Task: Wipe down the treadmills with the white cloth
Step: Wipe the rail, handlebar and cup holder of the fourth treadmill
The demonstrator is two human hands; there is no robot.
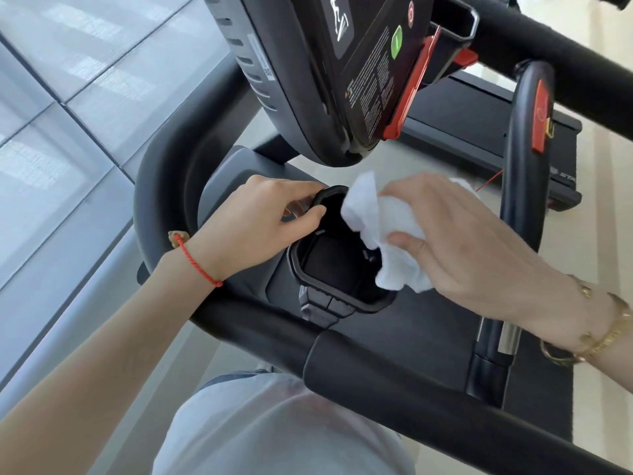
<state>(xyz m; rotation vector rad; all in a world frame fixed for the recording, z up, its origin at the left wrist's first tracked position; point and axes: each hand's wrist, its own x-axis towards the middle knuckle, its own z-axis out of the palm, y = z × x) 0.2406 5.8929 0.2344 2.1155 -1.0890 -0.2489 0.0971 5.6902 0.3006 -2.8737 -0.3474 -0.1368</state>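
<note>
the right hand [479, 248] holds the white cloth [383, 234] bunched at the cup holder [329, 265]; the left hand [260, 221] pinches its rim. next, i think, push the cloth inside and turn.

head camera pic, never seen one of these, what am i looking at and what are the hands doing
The picture comes from a camera worn on a person's head, looking down at their own two hands, so the pale clothing at the bottom is the person's own. The big black machine is a treadmill: the curved black handrail runs across in front of them, and the console with a green button and red parts hangs above. Between the hands sits a black cup holder, a deep recess in the console tray. The right hand grips a crumpled white cloth at the cup holder's edge. The left hand, with a red string bracelet at the wrist, pinches the cup holder's rim. A second treadmill shows at the upper right.
</note>
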